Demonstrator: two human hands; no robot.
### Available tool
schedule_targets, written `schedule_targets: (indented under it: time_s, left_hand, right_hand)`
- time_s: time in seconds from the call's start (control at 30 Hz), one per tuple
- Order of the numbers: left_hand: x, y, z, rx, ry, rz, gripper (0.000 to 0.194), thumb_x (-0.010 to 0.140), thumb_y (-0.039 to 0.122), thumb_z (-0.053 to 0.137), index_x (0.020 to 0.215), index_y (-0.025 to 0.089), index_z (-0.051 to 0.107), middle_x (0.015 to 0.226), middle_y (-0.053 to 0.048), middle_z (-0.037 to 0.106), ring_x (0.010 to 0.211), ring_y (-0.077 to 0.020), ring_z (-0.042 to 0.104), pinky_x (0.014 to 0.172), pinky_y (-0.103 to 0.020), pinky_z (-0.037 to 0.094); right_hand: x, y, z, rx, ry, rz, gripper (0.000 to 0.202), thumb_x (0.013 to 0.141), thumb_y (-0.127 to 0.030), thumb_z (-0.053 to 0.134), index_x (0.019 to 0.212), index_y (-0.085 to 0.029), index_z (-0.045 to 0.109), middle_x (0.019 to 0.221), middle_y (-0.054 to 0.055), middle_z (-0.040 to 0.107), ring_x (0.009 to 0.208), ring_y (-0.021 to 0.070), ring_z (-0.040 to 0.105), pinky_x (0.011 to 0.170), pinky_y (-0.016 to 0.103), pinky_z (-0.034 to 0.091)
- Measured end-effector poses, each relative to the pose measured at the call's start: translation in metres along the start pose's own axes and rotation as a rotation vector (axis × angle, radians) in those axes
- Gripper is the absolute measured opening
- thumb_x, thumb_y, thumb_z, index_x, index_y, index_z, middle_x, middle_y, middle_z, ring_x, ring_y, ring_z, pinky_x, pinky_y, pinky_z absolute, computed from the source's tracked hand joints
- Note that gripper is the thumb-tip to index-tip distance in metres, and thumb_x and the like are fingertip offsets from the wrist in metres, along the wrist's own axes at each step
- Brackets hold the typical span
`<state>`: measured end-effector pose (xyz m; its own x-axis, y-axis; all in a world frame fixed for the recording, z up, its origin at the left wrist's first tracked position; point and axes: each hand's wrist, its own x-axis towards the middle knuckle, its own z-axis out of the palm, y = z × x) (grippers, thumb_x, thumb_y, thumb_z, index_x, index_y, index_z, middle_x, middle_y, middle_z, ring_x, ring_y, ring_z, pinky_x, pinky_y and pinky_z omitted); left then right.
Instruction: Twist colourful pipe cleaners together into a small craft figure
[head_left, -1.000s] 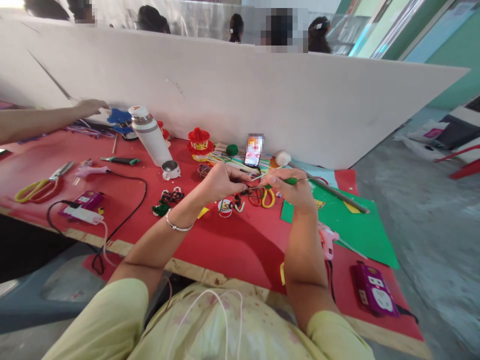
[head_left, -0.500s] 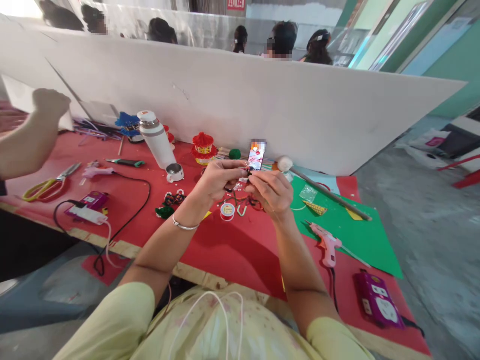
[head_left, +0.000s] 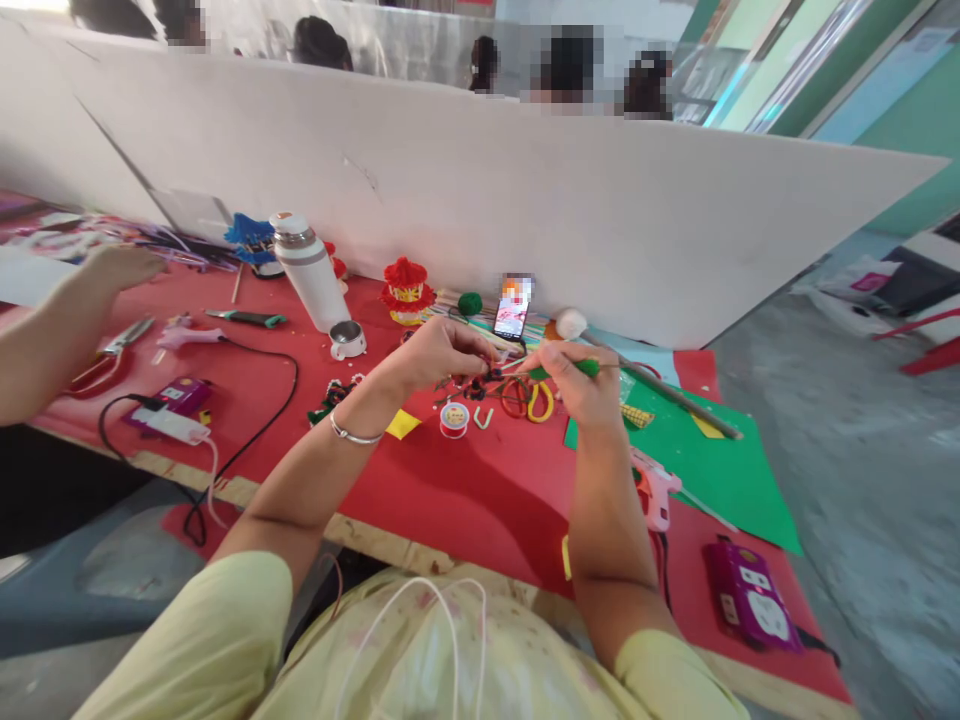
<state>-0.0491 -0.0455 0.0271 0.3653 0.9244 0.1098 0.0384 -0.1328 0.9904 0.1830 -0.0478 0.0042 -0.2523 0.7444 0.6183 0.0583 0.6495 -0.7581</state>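
My left hand (head_left: 454,350) is closed, pinching a small dark piece with bits of red (head_left: 478,384) between thumb and fingertips. My right hand (head_left: 574,370) is wrapped round a thin tool with a green handle (head_left: 586,367); its slim tip points left towards the dark piece. Whether the tip touches that piece I cannot tell. Just below lie a spool of red thread (head_left: 454,420), a small pale U-shaped piece (head_left: 484,418) and scissors with red and yellow loops (head_left: 540,402). A phone with a lit screen (head_left: 513,306) stands behind my hands.
A white flask (head_left: 309,275) and its metal cup (head_left: 348,340) stand left. Beyond are a red-and-yellow ornament (head_left: 407,290) and a white partition (head_left: 465,180). A pink glue gun (head_left: 654,490) and purple power strip (head_left: 754,595) lie right. Another person's arm (head_left: 67,325) reaches in at left.
My hands have moved apart from their close pinch. My right hand now holds the green-handled tool. The other person's hand has come down at the left.
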Motion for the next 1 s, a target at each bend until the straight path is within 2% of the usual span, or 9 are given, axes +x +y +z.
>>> schedule_targets:
  time_s: [0.07, 0.13, 0.2, 0.27, 0.37, 0.57, 0.77, 0.87, 1.0]
  left_hand:
    - [0.000, 0.001, 0.004, -0.156, -0.041, -0.038, 0.018, 0.062, 0.019, 0.086, 0.080, 0.016, 0.087, 0.061, -0.003, 0.070, 0.045, -0.0068, 0.045, 0.044, -0.023, 0.029]
    - [0.000, 0.001, 0.010, -0.331, -0.028, -0.070, 0.018, 0.060, 0.022, 0.091, 0.077, 0.017, 0.085, 0.057, 0.000, 0.065, 0.042, -0.0036, 0.036, 0.043, -0.023, 0.021]
    - [0.000, 0.000, 0.016, -0.435, 0.043, -0.078, 0.020, 0.057, 0.021, 0.093, 0.074, 0.017, 0.083, 0.052, 0.004, 0.057, 0.041, -0.0018, 0.030, 0.043, -0.022, 0.016]
    - [-0.001, -0.001, 0.022, -0.462, 0.132, -0.061, 0.022, 0.057, 0.019, 0.093, 0.076, 0.017, 0.083, 0.049, 0.007, 0.051, 0.040, -0.0012, 0.028, 0.043, -0.022, 0.013]
    - [-0.002, -0.002, 0.027, -0.477, 0.186, -0.051, 0.021, 0.059, 0.020, 0.092, 0.077, 0.015, 0.082, 0.050, 0.006, 0.050, 0.042, -0.0010, 0.030, 0.043, -0.021, 0.014]
    - [-0.003, -0.001, 0.023, -0.497, 0.185, -0.061, 0.034, 0.064, 0.030, 0.098, 0.093, 0.015, 0.087, 0.063, 0.000, 0.065, 0.051, -0.0057, 0.049, 0.045, -0.021, 0.026]
    - [-0.001, -0.006, 0.023, -0.408, 0.190, 0.022, 0.032, 0.062, 0.027, 0.099, 0.089, 0.013, 0.087, 0.065, -0.002, 0.069, 0.049, -0.0047, 0.048, 0.044, -0.022, 0.027]
    - [0.001, -0.011, 0.024, -0.390, 0.195, 0.022, 0.037, 0.062, 0.025, 0.097, 0.096, 0.014, 0.088, 0.065, -0.002, 0.071, 0.049, -0.0056, 0.049, 0.044, -0.022, 0.027]
    - [0.003, -0.016, 0.033, -0.365, 0.356, 0.157, 0.049, 0.060, 0.020, 0.096, 0.108, 0.017, 0.087, 0.067, 0.002, 0.071, 0.053, -0.0068, 0.055, 0.050, -0.021, 0.039]
  right_hand:
    - [0.003, 0.014, 0.009, 0.196, 0.053, 0.032, 0.042, 0.101, -0.058, 0.066, 0.083, -0.026, 0.086, 0.075, 0.002, 0.083, 0.064, 0.0182, 0.076, 0.060, 0.031, 0.063]
    - [0.005, 0.025, 0.020, 0.278, 0.137, -0.095, 0.041, 0.099, -0.063, 0.066, 0.088, -0.029, 0.087, 0.080, 0.002, 0.084, 0.072, 0.0200, 0.080, 0.070, 0.035, 0.067]
    - [0.006, 0.031, 0.027, 0.146, 0.234, -0.257, 0.030, 0.098, -0.057, 0.071, 0.099, -0.032, 0.087, 0.098, 0.003, 0.087, 0.090, 0.0215, 0.082, 0.083, 0.037, 0.068]
    - [0.005, 0.033, 0.030, -0.061, 0.249, -0.433, 0.024, 0.095, -0.050, 0.078, 0.111, -0.034, 0.086, 0.116, 0.004, 0.086, 0.101, 0.0228, 0.082, 0.087, 0.038, 0.067]
    - [0.003, 0.029, 0.028, -0.244, 0.208, -0.603, 0.032, 0.095, -0.047, 0.077, 0.125, -0.036, 0.081, 0.119, 0.005, 0.086, 0.105, 0.0245, 0.082, 0.089, 0.040, 0.067]
    - [0.002, 0.024, 0.028, -0.288, 0.199, -0.585, 0.030, 0.099, -0.048, 0.070, 0.124, -0.033, 0.080, 0.113, 0.006, 0.087, 0.103, 0.0242, 0.084, 0.089, 0.040, 0.067]
    - [0.003, 0.023, 0.026, -0.287, 0.242, -0.644, 0.027, 0.098, -0.050, 0.072, 0.120, -0.035, 0.081, 0.105, 0.004, 0.086, 0.097, 0.0227, 0.083, 0.084, 0.040, 0.067]
    - [0.005, 0.023, 0.019, -0.233, 0.163, -0.558, 0.027, 0.101, -0.052, 0.067, 0.112, -0.033, 0.083, 0.104, 0.004, 0.086, 0.094, 0.0218, 0.083, 0.083, 0.039, 0.068]
    - [0.002, 0.028, 0.019, -0.334, 0.126, -0.491, 0.024, 0.102, -0.046, 0.069, 0.117, -0.031, 0.081, 0.112, 0.005, 0.086, 0.102, 0.0224, 0.084, 0.090, 0.038, 0.069]
